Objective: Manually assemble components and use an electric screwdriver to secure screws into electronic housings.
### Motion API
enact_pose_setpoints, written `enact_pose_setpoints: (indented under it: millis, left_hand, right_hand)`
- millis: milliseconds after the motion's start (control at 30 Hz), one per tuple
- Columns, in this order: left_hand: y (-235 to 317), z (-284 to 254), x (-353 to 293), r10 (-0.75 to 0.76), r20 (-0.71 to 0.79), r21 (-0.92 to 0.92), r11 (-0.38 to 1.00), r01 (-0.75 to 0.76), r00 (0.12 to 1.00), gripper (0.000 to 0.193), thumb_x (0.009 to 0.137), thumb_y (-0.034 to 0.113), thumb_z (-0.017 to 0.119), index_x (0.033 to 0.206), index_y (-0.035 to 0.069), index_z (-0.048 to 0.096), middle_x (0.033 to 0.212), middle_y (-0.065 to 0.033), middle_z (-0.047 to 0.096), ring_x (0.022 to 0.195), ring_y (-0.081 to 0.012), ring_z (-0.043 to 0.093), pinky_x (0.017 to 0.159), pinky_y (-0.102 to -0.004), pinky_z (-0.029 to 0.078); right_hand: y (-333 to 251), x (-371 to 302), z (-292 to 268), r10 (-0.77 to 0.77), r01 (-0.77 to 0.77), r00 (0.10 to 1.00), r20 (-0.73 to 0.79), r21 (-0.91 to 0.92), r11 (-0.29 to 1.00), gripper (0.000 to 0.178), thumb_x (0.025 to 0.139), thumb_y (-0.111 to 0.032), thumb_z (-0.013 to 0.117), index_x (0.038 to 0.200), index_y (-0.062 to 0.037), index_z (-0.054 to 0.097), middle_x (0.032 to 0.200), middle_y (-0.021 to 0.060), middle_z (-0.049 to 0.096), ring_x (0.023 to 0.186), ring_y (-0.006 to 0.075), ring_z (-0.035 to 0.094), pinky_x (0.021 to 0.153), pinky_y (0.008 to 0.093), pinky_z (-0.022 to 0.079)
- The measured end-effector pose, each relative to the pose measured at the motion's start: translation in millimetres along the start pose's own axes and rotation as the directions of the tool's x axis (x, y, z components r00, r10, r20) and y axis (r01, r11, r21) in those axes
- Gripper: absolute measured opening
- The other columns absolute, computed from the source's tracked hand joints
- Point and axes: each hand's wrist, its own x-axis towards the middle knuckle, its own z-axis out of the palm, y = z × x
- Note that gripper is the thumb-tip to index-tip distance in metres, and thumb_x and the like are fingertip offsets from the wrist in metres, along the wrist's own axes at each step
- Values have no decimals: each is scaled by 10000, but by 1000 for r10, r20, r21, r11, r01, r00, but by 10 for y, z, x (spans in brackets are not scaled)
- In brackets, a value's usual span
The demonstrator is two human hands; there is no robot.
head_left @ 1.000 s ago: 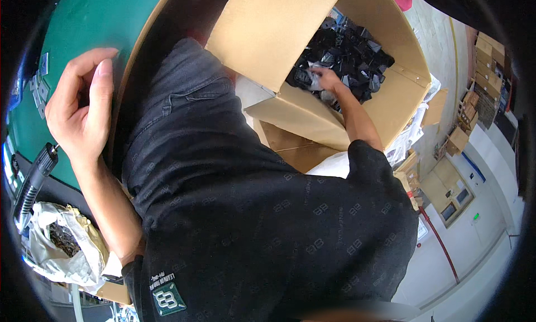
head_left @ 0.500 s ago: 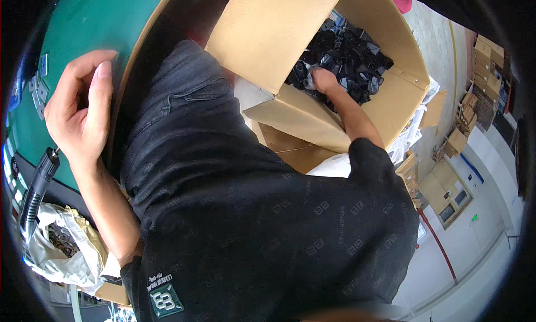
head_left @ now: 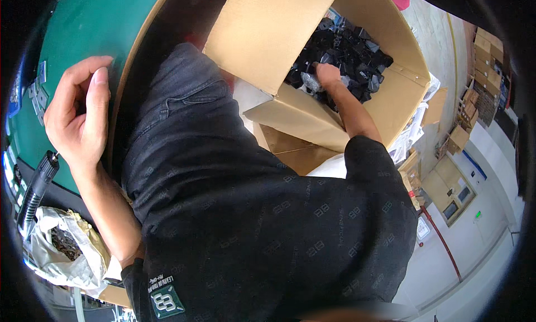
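Cartons [head_left: 488, 71] stacked far right; red pipe [head_left: 443, 243] along white wall [head_left: 480, 246].

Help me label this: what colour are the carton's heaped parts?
The heaped parts are mostly black, seen best in the head view.

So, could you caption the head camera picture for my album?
Right hand among black parts in a cardboard box, left hand near the edge of a green table.

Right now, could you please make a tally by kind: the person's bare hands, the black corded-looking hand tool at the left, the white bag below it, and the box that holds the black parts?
Left hand and right hand: 2
Hand tool: 1
White bag: 1
Box with black parts: 1
Total: 5
The parts overlap too much to count.
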Motion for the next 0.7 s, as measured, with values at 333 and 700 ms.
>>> enact_pose_setpoints:
  millis: [333, 700]
  left_hand:
    - [-38, -30, -6, 14, -12, 37, 999, -13, 1000, 135, 887, 24, 564, 993, -19, 637, 860, -6, 605, 684, -38, 480, 614, -161, 373]
    - [-39, 9, -1, 5, -9, 35, 999, -4, 1000, 118, 882, 37, 573, 963, -17, 639, 841, -2, 605, 723, -42, 503, 650, -161, 388]
  right_hand:
    - [194, 79, 121, -44, 37, 994, -98, -76, 996, 278, 887, -143, 404, 1139, -143, 521, 817, 136, 672, 742, 304, 666, 604, 429, 522]
    - [292, 184, 234, -186, 163, 973, -139, -167, 972, 259, 877, -122, 415, 1091, -136, 560, 921, 125, 659, 782, 287, 662, 603, 405, 525]
